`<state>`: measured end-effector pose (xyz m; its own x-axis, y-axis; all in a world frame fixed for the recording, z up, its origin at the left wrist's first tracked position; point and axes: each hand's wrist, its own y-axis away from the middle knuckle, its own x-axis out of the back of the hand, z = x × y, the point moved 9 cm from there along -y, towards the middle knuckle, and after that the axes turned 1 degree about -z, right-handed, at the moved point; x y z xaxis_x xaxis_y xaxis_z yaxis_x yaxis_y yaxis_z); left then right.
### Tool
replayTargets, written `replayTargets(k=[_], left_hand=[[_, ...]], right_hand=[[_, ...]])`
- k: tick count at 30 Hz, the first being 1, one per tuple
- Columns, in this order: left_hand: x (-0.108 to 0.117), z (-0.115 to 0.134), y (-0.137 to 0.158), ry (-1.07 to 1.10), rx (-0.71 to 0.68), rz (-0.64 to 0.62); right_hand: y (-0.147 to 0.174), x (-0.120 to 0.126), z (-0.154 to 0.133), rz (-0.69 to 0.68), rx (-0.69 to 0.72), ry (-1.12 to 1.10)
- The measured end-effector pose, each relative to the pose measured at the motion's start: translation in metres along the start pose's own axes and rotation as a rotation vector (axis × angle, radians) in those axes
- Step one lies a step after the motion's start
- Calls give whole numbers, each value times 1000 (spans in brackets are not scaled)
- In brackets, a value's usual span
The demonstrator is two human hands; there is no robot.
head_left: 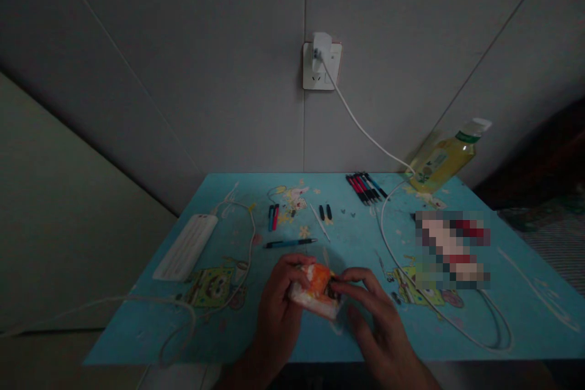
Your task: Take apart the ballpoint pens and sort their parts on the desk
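My left hand [280,301] is wrapped round a small orange-and-white plastic packet [317,277], held just above the front of the table. The packet is tilted, with a dark gap on its right side. My right hand [377,311] reaches to that gap, its fingertips touching the packet's edge and its thumb apart from them. What lies inside the packet is hidden. Beyond the hands lies a blue-and-black pen [290,244]. Short blue and red pen barrels [273,217], a thin white stick [319,222] and two black grips [325,212] rest farther back.
Several red, black and blue pens [365,187] lie together at the back. A bottle of yellow drink [445,161] stands at the back right. On the left is a white power strip [185,247]. A white cable [384,225] loops across the right side, beside a blurred-out object [452,247].
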<state>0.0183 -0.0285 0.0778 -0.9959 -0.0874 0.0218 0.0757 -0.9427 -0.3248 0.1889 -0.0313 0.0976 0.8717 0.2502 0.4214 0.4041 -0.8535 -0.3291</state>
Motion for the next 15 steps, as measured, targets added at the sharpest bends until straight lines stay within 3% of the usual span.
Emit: replayTargets(k=[6,11,15], left_hand=[[-4,8,-4,24,10,-13],[-9,1,-3,154,137,4],[-15,-5,-2,259,216,-33]], right_hand=[[-7,-16,-3,-103,-27,201],[-17,-18,-11,-62,40,237],[-23,-19,-20,-133,116,246]])
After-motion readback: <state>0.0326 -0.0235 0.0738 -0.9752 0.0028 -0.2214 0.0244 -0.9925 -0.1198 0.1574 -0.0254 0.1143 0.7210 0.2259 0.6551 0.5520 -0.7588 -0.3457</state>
